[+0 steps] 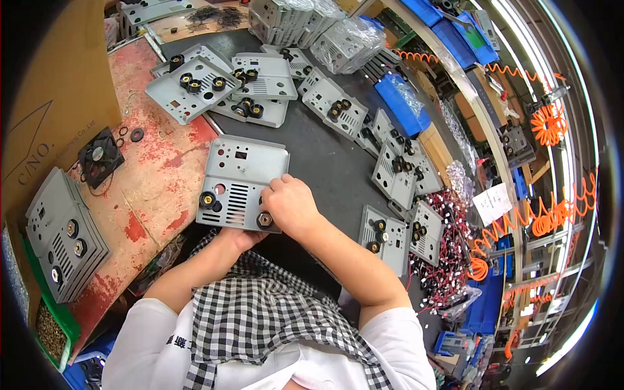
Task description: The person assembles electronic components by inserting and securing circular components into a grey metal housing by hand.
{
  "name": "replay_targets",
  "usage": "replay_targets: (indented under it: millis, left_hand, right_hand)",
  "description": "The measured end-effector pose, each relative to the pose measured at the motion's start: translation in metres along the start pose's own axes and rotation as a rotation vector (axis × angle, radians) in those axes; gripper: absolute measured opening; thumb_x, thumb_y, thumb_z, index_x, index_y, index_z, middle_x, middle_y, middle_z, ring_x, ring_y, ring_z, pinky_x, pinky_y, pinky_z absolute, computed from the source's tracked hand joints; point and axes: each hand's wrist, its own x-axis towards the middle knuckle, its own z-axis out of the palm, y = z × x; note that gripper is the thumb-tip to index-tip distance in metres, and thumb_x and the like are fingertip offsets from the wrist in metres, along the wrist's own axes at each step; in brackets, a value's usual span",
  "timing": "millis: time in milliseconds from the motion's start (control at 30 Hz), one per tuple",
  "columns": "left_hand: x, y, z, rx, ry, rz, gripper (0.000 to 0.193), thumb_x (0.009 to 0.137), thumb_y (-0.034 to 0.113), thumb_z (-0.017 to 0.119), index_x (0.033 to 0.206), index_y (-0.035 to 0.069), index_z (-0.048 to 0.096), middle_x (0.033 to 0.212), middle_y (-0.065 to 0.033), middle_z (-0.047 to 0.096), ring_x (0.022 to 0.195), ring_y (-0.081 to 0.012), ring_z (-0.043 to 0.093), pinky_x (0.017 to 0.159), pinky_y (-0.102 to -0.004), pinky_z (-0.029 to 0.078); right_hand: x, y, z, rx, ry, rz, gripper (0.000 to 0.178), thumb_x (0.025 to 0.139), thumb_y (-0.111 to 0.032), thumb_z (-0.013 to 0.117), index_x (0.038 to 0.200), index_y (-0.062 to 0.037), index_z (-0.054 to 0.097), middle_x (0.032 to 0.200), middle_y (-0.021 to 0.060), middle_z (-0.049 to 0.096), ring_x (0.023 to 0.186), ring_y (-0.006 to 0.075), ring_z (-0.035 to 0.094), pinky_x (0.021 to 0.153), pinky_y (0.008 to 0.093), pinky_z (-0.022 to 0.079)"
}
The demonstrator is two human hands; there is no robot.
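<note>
In front of me lies a grey sheet-metal panel (250, 170) with vent slots, round holes and a rectangular cutout. A black socket with a brass-coloured centre (208, 199) sits at its lower left; a brass-coloured nut (264, 220) shows at its lower right. My left hand (242, 238) grips the panel's near edge from below, its fingers mostly hidden underneath. Over the panel's right side, my right hand (289, 207) is closed with curled fingers, just above the nut. Whatever those fingers pinch is hidden.
Left stand a stack of similar panels (57, 227), a black fan (101, 158) and a cardboard box (62, 78). More panels with sockets (188, 91) lie across the bench's far side and right. A red-black wire heap (448, 253) and blue bin (402, 103) are at right.
</note>
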Motion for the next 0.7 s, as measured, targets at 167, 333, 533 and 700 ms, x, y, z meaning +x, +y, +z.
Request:
replay_targets:
  millis: [167, 333, 533, 700]
  left_hand:
    - [-0.011, -0.004, 0.016, 0.053, 0.037, 0.029, 0.023, 0.093, 0.04, 0.043, 0.1, 0.024, 0.058, 0.096, 0.0028, 0.063, 0.084, -0.0142, 0.061, 0.069, -0.0334, 0.054]
    - [-0.004, -0.003, 0.001, -0.016, -0.072, 0.032, 0.027, 0.095, 0.037, 0.039, 0.107, 0.019, 0.055, 0.103, 0.0009, 0.061, 0.09, -0.0149, 0.061, 0.073, -0.0343, 0.055]
    - [-0.006, -0.005, 0.008, -0.105, -0.043, 0.025, 0.026, 0.095, 0.036, 0.04, 0.106, 0.019, 0.055, 0.1, 0.0024, 0.061, 0.088, -0.0131, 0.061, 0.071, -0.0314, 0.054]
    - [-0.007, -0.004, 0.01, -0.028, -0.055, 0.037, 0.025, 0.095, 0.035, 0.04, 0.106, 0.019, 0.055, 0.1, 0.0026, 0.061, 0.088, -0.0122, 0.061, 0.071, -0.0302, 0.055]
  right_hand:
    - [-0.014, 0.004, 0.019, 0.045, 0.361, -0.15, 0.014, 0.065, -0.017, 0.066, 0.073, -0.0062, 0.063, 0.075, 0.0063, 0.057, 0.076, 0.0229, 0.056, 0.07, 0.0339, 0.048]
    - [-0.01, 0.012, 0.016, 0.097, 0.396, -0.186, 0.015, 0.066, -0.022, 0.068, 0.071, -0.0085, 0.063, 0.074, 0.0044, 0.057, 0.075, 0.0224, 0.056, 0.071, 0.0349, 0.044]
    - [0.001, 0.011, 0.022, -0.104, 0.306, 0.019, 0.017, 0.07, -0.028, 0.068, 0.069, -0.0106, 0.064, 0.071, 0.0034, 0.057, 0.073, 0.0213, 0.054, 0.068, 0.0357, 0.039]
    - [-0.004, 0.01, 0.027, -0.037, 0.523, -0.043, 0.018, 0.068, -0.029, 0.071, 0.068, -0.0121, 0.065, 0.067, 0.0017, 0.056, 0.069, 0.0193, 0.052, 0.064, 0.0343, 0.037]
